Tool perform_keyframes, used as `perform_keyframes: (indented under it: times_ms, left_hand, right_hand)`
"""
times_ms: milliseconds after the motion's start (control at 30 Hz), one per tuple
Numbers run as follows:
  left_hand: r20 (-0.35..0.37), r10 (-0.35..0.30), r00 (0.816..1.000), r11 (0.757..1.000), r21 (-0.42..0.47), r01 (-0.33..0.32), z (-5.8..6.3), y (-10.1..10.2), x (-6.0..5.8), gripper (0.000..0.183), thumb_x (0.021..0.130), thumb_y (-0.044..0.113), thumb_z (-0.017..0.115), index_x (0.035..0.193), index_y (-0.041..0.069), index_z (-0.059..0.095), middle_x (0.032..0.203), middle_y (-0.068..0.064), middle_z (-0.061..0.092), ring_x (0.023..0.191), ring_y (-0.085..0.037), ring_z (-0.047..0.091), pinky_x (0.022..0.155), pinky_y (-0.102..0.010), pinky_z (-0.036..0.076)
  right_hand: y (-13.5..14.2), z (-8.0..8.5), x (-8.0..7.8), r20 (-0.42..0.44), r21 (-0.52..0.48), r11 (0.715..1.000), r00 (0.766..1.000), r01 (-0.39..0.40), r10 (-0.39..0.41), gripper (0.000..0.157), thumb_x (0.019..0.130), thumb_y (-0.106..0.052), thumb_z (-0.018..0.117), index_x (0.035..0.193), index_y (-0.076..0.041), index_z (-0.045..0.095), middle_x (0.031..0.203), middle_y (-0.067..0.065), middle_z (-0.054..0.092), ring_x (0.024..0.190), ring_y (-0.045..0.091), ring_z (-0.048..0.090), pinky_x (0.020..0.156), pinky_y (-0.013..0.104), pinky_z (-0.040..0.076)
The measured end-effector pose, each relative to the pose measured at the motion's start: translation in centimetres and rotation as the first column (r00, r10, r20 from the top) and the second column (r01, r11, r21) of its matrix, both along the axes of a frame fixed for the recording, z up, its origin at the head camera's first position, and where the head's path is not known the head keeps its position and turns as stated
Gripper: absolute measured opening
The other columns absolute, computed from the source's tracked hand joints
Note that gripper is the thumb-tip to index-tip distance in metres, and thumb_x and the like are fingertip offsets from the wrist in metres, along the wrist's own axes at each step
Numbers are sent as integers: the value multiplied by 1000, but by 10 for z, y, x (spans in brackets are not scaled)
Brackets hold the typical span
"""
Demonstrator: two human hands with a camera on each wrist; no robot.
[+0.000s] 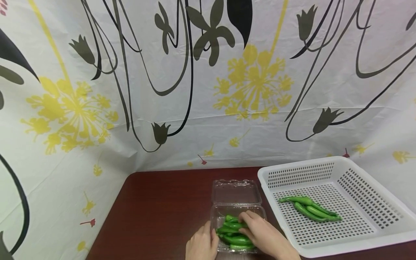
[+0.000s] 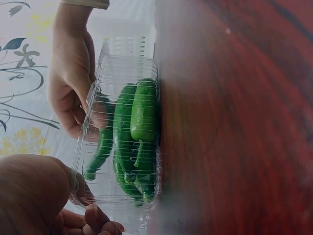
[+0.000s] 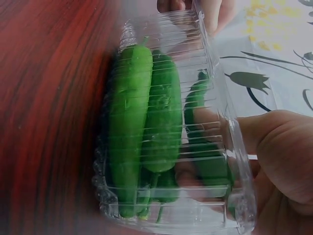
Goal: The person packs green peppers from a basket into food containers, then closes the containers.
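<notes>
A clear plastic clamshell box [image 1: 236, 204] stands on the table with its lid folded back, away from me. Several green chili peppers [image 1: 238, 241] lie crosswise in its base. My left hand [image 1: 202, 242] holds the box's left side, thumb at the rim. Reaching in from the right, my right hand [image 1: 262, 233] pinches one green chili pepper [image 3: 210, 164] between thumb and fingers. In the left wrist view that pepper [image 2: 101, 154] sits above the others, apart from them, seen through the clear wall.
To the right stands a white perforated plastic basket [image 1: 357, 244], close beside the box. Several green chili peppers [image 1: 313, 213] lie together on its floor. The dark red wooden table [image 1: 156, 209] extends to the left. A patterned cloth [image 1: 195, 151] hangs behind it.
</notes>
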State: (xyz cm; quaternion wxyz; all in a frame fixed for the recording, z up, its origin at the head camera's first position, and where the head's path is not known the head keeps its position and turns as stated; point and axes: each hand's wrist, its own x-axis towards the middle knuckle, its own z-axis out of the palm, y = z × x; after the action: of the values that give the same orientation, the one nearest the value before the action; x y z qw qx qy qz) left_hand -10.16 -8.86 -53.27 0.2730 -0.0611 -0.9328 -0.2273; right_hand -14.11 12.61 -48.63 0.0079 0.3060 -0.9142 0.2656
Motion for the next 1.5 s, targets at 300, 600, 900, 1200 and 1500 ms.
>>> perform_keyframes:
  times_ms: [300, 600, 900, 1200, 1500]
  left_hand:
    - [13, 2, 1000, 1000, 2, -2, 1, 0, 1, 19, 84, 13, 70, 102, 6, 70, 74, -1, 65, 61, -25, 66, 43, -39, 44]
    - [24, -1, 1000, 1000, 3, 1, 1, 0, 2, 20, 84, 13, 69, 103, 5, 70, 77, -2, 67, 63, -25, 67, 44, -39, 46]
    - [27, -7, 1000, 1000, 0, 7, 2, 0, 2, 21, 85, 13, 69, 103, 4, 70, 77, -2, 67, 62, -25, 67, 44, -38, 45]
    - [-7, -4, 1000, 1000, 3, 4, 0, 0, 1, 18, 83, 12, 70, 100, 7, 70, 73, 0, 64, 61, -25, 66, 43, -38, 44]
    - [17, 0, 1000, 1000, 4, 0, 1, 0, 1, 19, 84, 13, 69, 102, 6, 70, 74, -1, 64, 61, -25, 66, 44, -39, 45]
  right_hand:
    - [-1, -2, 2, -58, 14, 1000, 998, 3, -3, 15, 92, -16, 73, 104, -15, 63, 97, -10, 59, 82, 3, 56, 66, 28, 51]
    - [-2, -4, 3, -111, 31, 999, 994, 9, -5, 17, 89, -19, 76, 98, -18, 62, 94, -11, 56, 80, 4, 55, 65, 29, 51]
    - [-2, -4, 2, -67, 52, 999, 998, -6, 9, 19, 86, -20, 79, 95, -20, 62, 94, -11, 54, 78, 2, 53, 62, 27, 49]
    - [2, -1, 2, -31, 52, 998, 999, -17, 19, 14, 86, -21, 80, 94, -20, 69, 92, -12, 52, 76, 1, 51, 62, 26, 48]
    - [4, 3, 1, -64, 46, 998, 997, -48, 51, 14, 83, -18, 82, 92, -20, 71, 89, -13, 55, 78, 2, 53, 64, 26, 49]
